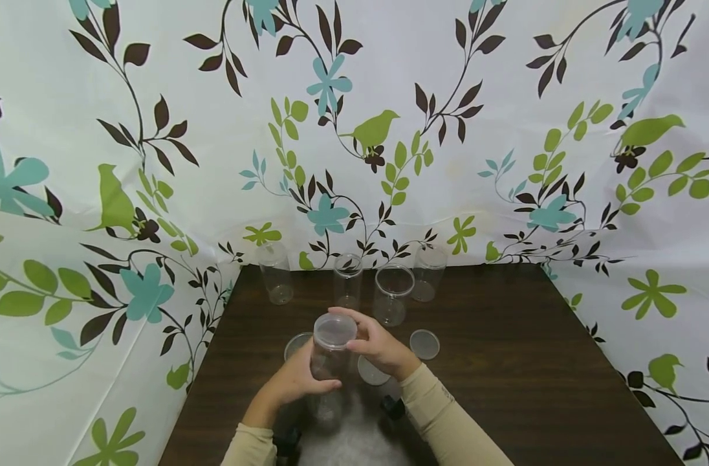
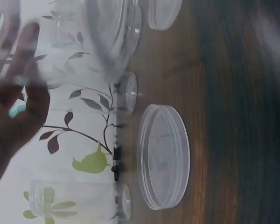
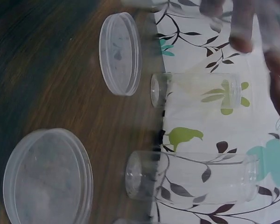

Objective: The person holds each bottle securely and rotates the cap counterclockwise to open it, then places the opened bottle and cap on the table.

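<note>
In front of me my left hand (image 1: 296, 375) grips a clear plastic jar (image 1: 330, 366) by its side, fingers behind and thumb toward me. The jar stands tilted slightly, raised over the dark table. A round, cloudy clear lid (image 1: 334, 329) covers its top. My right hand (image 1: 383, 342) holds that lid by its rim, thumb on the near side and fingers round the far side. In the right wrist view the fingers (image 3: 242, 30) show at the upper right, blurred. The left hand (image 2: 18, 102) shows at the left wrist view's edge, beside the jar's blurred wall.
Loose lids lie on the table: one left (image 1: 297, 343), one under my right hand (image 1: 373, 372), one farther right (image 1: 424, 344). Along the back stand open clear jars, including a wide one (image 1: 392, 298) and a narrower one (image 1: 347, 285). Patterned cloth (image 1: 354, 129) hangs behind and at both sides.
</note>
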`<state>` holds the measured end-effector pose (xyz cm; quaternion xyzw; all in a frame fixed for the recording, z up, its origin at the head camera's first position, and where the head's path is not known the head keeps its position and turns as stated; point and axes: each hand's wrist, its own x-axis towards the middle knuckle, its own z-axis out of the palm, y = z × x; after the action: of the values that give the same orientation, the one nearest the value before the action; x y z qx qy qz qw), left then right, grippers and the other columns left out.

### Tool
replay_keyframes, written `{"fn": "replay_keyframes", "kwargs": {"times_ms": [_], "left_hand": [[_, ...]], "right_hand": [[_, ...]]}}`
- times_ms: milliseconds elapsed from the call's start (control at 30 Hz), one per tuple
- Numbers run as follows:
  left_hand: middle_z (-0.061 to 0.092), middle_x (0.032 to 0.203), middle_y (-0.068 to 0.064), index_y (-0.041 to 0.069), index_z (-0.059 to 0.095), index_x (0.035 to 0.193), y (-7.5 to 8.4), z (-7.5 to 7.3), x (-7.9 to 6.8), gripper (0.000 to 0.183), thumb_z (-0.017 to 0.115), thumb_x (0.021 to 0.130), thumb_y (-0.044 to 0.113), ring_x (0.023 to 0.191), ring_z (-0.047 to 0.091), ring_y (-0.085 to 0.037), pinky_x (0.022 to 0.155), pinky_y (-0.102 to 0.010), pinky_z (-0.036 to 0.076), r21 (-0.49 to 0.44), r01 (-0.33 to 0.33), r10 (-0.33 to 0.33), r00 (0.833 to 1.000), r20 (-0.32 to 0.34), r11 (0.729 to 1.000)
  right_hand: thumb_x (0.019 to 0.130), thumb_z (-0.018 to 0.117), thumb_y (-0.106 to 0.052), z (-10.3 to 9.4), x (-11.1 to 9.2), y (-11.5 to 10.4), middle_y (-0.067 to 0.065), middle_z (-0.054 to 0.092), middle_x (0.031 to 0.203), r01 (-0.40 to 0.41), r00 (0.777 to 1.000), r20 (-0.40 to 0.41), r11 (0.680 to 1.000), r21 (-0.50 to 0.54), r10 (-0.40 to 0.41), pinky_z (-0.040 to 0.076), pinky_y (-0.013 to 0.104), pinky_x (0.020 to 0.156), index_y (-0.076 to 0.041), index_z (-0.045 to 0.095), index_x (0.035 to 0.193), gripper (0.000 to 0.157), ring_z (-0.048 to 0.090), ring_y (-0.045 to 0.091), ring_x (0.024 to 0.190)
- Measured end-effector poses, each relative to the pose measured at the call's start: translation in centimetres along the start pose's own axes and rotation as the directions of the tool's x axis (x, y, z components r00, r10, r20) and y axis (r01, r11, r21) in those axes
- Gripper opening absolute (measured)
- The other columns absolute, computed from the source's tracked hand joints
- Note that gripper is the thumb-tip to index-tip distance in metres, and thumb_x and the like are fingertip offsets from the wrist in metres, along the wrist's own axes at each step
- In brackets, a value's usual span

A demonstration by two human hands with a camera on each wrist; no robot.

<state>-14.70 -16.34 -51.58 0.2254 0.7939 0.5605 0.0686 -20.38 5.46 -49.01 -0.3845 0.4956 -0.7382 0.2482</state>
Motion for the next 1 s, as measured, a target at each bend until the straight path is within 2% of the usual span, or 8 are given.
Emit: {"fn": "replay_keyframes", "kwargs": {"times_ms": [133, 333, 400, 500, 600, 700, 867, 1000], "left_hand": [[0.053, 0.140, -0.015, 0.002, 0.032, 0.150, 0.0, 0.0, 0.1, 0.087, 0.084, 0.082, 0.017, 0.126, 0.054, -0.030, 0.105, -0.048, 0.044, -0.112, -0.017, 0.030, 0.993, 0.113, 0.994], [0.053, 0.135, -0.025, -0.001, 0.026, 0.151, 0.2, -0.2, 0.1, 0.087, 0.081, 0.084, 0.011, 0.118, 0.057, -0.040, 0.081, -0.044, 0.059, -0.225, -0.002, 0.027, 0.994, 0.109, 0.974], [0.054, 0.131, -0.027, -0.003, 0.027, 0.149, 0.1, -0.4, 0.1, 0.085, 0.081, 0.084, 0.009, 0.114, 0.059, -0.044, 0.074, -0.040, 0.060, -0.226, 0.002, 0.013, 0.998, 0.062, 0.974], [0.059, 0.127, -0.024, -0.002, 0.033, 0.146, -0.2, -0.7, 0.1, 0.083, 0.084, 0.081, 0.009, 0.112, 0.061, -0.043, 0.079, -0.036, 0.059, -0.151, -0.003, -0.007, 0.998, -0.070, 0.989], [0.063, 0.125, -0.017, 0.001, 0.040, 0.144, -0.6, -0.9, 0.1, 0.084, 0.089, 0.077, 0.014, 0.112, 0.063, -0.035, 0.089, -0.038, 0.054, -0.012, 0.026, -0.028, 0.972, -0.232, 1.000], [0.064, 0.127, -0.014, 0.003, 0.042, 0.142, -0.9, -1.0, 0.1, 0.086, 0.092, 0.074, 0.021, 0.113, 0.063, -0.030, 0.094, -0.045, 0.051, 0.083, 0.077, -0.046, 0.945, -0.325, 0.994], [0.064, 0.126, -0.016, 0.001, 0.043, 0.140, -1.1, -0.9, 0.1, 0.088, 0.093, 0.071, 0.024, 0.112, 0.063, -0.030, 0.093, -0.052, 0.050, 0.134, 0.103, -0.048, 0.930, -0.365, 0.986], [0.065, 0.120, -0.015, 0.001, 0.043, 0.140, -0.8, -0.6, 0.2, 0.088, 0.094, 0.070, 0.022, 0.108, 0.064, -0.030, 0.089, -0.049, 0.052, 0.135, 0.093, -0.042, 0.939, -0.342, 0.987]], "right_hand": [[0.095, 0.070, -0.043, -0.7, 0.0, -0.2, 0.007, 0.056, 0.143, -0.029, 0.993, 0.114, 0.997, 0.071, 0.021, 0.044, 0.041, 0.107, -0.001, 0.030, 0.157, 0.085, 0.050, 0.023, 0.133], [0.095, 0.070, -0.043, -0.7, 0.1, 0.1, 0.011, 0.041, 0.157, -0.042, 0.995, 0.091, 0.994, 0.105, 0.033, 0.035, 0.040, 0.114, -0.002, 0.014, 0.161, 0.096, 0.040, 0.023, 0.142], [0.097, 0.069, -0.040, -0.5, 0.1, 0.2, 0.014, 0.035, 0.160, -0.037, 0.999, 0.041, 0.995, 0.097, 0.033, 0.033, 0.040, 0.115, -0.001, 0.011, 0.161, 0.095, 0.038, 0.023, 0.144], [0.100, 0.066, -0.033, -0.2, 0.1, 0.3, 0.019, 0.033, 0.160, -0.027, 0.997, -0.070, 0.999, 0.034, 0.029, 0.032, 0.044, 0.116, 0.003, 0.015, 0.159, 0.086, 0.037, 0.022, 0.144], [0.101, 0.065, -0.025, 0.4, 0.0, 0.3, 0.022, 0.033, 0.159, -0.025, 0.983, -0.181, 0.997, -0.067, 0.013, 0.030, 0.053, 0.116, 0.005, 0.022, 0.157, 0.077, 0.038, 0.022, 0.143], [0.100, 0.066, -0.022, 0.9, 0.0, 0.2, 0.027, 0.038, 0.153, -0.029, 0.970, -0.242, 0.986, -0.165, -0.012, 0.030, 0.059, 0.114, 0.006, 0.029, 0.154, 0.071, 0.041, 0.028, 0.141], [0.097, 0.070, -0.021, 1.6, 0.2, 0.1, 0.030, 0.041, 0.150, -0.033, 0.965, -0.260, 0.962, -0.270, -0.040, 0.036, 0.059, 0.111, 0.007, 0.034, 0.150, 0.070, 0.039, 0.040, 0.140], [0.096, 0.072, -0.026, 1.8, 0.3, 0.1, 0.027, 0.040, 0.152, -0.045, 0.967, -0.255, 0.964, -0.263, -0.025, 0.043, 0.052, 0.107, 0.003, 0.033, 0.153, 0.075, 0.042, 0.044, 0.138]]}}
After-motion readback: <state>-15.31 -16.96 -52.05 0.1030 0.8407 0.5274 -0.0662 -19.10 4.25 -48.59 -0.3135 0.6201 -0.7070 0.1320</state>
